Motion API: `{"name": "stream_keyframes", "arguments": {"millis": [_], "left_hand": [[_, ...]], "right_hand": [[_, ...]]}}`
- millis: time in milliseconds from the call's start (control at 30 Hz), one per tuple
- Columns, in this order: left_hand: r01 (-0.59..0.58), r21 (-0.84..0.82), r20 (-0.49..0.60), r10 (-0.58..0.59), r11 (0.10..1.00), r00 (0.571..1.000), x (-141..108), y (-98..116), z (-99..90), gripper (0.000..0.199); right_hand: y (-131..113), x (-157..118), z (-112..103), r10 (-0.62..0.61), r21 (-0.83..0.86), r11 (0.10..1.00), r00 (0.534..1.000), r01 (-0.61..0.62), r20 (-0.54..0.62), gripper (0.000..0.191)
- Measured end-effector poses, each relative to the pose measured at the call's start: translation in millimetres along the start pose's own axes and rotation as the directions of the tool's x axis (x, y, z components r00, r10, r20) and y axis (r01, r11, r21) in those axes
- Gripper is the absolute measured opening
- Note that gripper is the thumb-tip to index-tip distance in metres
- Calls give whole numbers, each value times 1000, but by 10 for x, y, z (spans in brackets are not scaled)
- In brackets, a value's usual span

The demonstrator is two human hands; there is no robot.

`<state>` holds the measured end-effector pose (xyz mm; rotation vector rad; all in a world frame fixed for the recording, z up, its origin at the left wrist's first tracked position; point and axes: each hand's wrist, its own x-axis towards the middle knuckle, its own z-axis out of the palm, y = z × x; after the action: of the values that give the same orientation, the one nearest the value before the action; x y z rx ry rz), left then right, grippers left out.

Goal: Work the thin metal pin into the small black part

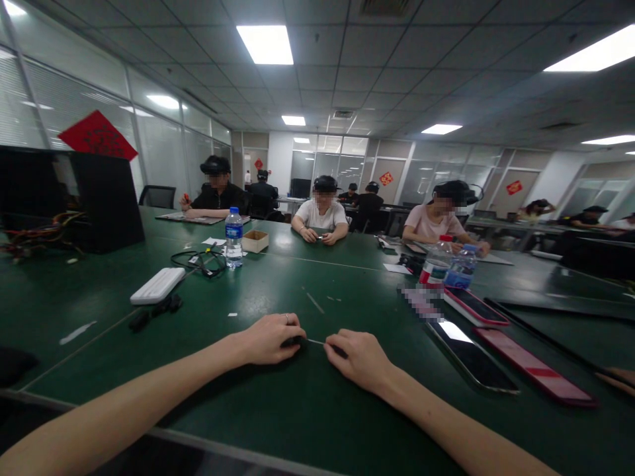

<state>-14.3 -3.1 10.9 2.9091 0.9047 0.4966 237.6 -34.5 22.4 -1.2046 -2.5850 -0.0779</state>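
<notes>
My left hand (pixel 275 338) rests on the green table (pixel 278 410), its fingers curled round a small dark object (pixel 294 342) whose kind I cannot make out. Just to the right, my right hand (pixel 358 360) is closed on another small dark piece (pixel 338 351), mostly hidden by the fingers. Between the two hands runs a short, thin pale strip (pixel 315 342). Whether it joins the two dark pieces or lies on the tabletop, I cannot tell. The hands are a small gap apart.
Left stand a white power-strip-like box (pixel 157 285), black cables (pixel 198 262), a water bottle (pixel 234 239) and an open small box (pixel 255 242). Phones (pixel 473 357) and two bottles (pixel 435 261) are on the right. Across the table sit several people (pixel 322 215) wearing headsets.
</notes>
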Motion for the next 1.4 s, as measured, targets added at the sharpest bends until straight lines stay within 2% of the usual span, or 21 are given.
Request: {"name": "stream_keyframes", "arguments": {"millis": [300,500,633,1000,1400], "left_hand": [[38,-29,-8,-38,999,999,0,-34,10,44],[62,-75,-20,-63,995,998,15,-70,90,31],[76,-95,-34,-79,993,996,7,-53,78,34],[65,-106,17,-64,992,998,-10,-15,21,42],[52,-48,-28,-54,997,998,-4,25,138,40]], "right_hand": [[7,7,-16,27,-54,998,999,-25,29,35],[17,3,-9,30,-97,995,999,-27,36,34],[15,4,-4,27,-86,996,999,-24,33,34],[20,0,-50,83,-85,994,993,-75,87,35],[-2,-3,-77,93,-75,994,988,-84,123,35]]}}
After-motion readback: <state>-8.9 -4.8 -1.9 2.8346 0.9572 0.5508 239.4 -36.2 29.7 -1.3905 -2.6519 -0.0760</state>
